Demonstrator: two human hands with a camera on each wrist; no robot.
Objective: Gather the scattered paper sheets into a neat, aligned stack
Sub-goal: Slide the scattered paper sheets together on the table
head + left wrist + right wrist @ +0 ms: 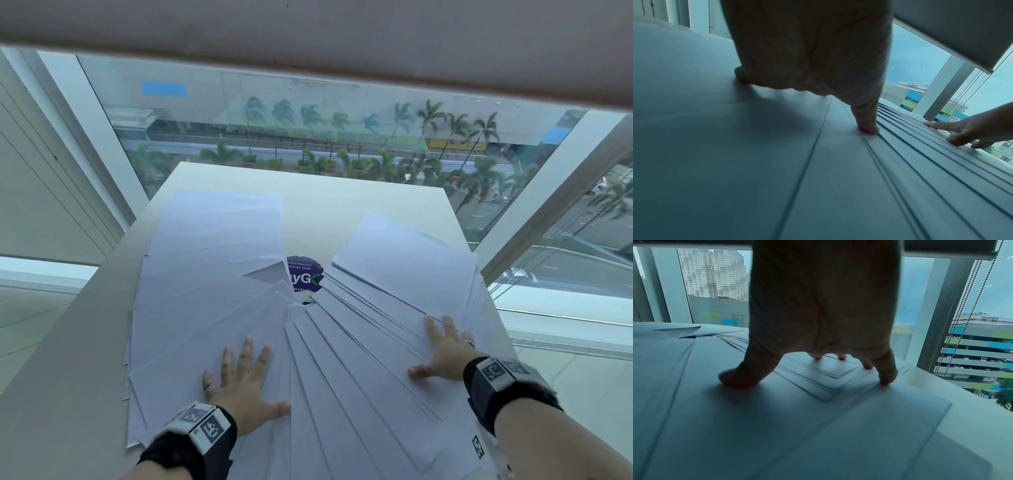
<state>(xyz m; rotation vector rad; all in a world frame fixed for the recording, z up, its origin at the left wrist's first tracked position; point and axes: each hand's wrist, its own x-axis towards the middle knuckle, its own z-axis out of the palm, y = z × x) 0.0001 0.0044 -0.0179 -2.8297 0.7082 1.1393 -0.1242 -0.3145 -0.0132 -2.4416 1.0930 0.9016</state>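
Paper sheets (219,308) lie fanned across a white table (342,192), spreading out from the near edge into two wings, one running far-left and one far-right, with a purple round sticker (303,274) showing on the bare tabletop in the gap between them. The left hand (241,387) lies flat on the left wing, fingers straight and splayed wide, thumb stretched toward the middle where the sheet edges step closely one after another. The right hand (445,356) presses down on the right wing near the table's right edge, fingers also straight and spread, holding nothing. Both wrists carry black bands with square printed markers. The head view alone shows the whole fan and the sticker; the left wrist view, looking from under the left hand (813,56), shows its thumb tip planted just beside the stepped sheet edges and the right hand (972,131) resting further along them. The right wrist view shows the right hand (822,305) arched, only its fingertips (885,379) and thumb touching paper, with nested sheet corners under the palm. Two hands, one table, one sticker; the sheets are too many and too overlapped to count, well over a dozen edges visible.
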